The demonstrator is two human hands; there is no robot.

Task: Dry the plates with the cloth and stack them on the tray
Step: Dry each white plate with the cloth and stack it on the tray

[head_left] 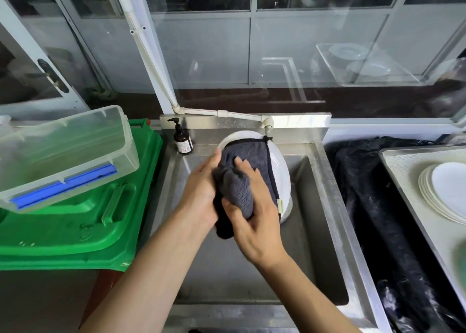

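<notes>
Hands w/ cloth (248, 161), steel sink (317, 206), glass wall (277, 42)

A dark grey cloth (242, 178) covers a white plate (280, 171), beside a green lid (83, 231) and white plates (446, 194).

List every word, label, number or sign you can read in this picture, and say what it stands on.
Pump bottle by the sink: white label with a red mark, its print too small to read.
Cloth tag: blank or unreadable.
No other text visible.
</notes>
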